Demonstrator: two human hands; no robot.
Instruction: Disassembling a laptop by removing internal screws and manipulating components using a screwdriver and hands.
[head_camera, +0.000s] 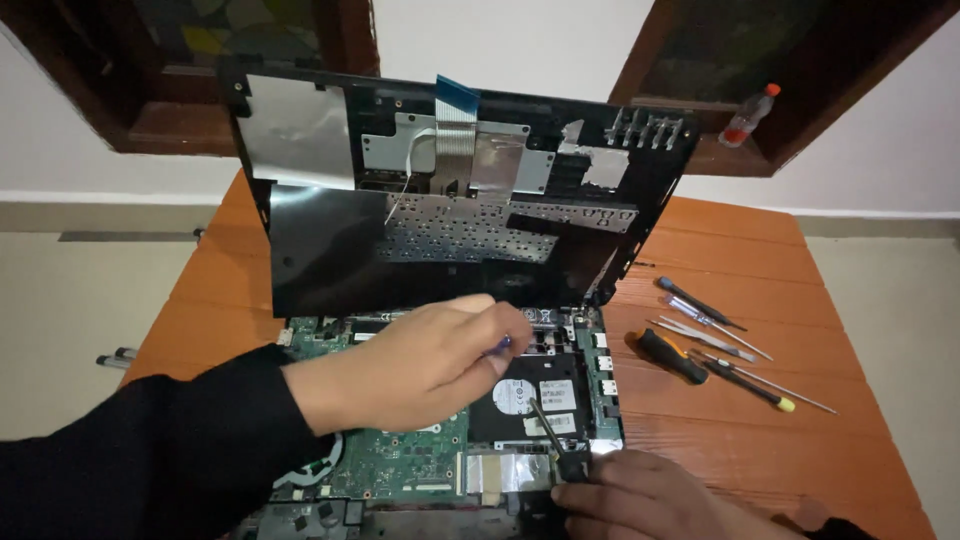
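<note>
1. Standing at the wooden table (760, 440), I see an opened laptop base (400, 460) lying near the person, its green circuit board bare on the left and a black hard drive (528, 408) set in the right part.

2. The lifted keyboard panel (450, 190) stands tilted up on the far side of the base, its underside showing silver foil, a flat ribbon cable and the perforated metal back of the keys.

3. The left hand (425, 365), coming from a black sleeve, hovers over the middle of the base. Its fingers are curled closed in a pinch around the blue handle of a small screwdriver (525, 395), whose thin dark shaft slants down across the hard drive toward the near right.

4. The right hand (640, 495) rests at the near right edge of the base, fingers bent inward. They press on a small dark part at the drive's near corner, just where the shaft's tip ends; I cannot tell whether they actually grip it.

5. To the right of the laptop, on the table, lies a loose row of tools (715, 345): a stubby black and orange screwdriver, several slim drivers and a pair of tweezers, all well apart from both hands.

6. On the far right window ledge a small clear bottle (748, 115) with a red cap stands leaning.
</note>
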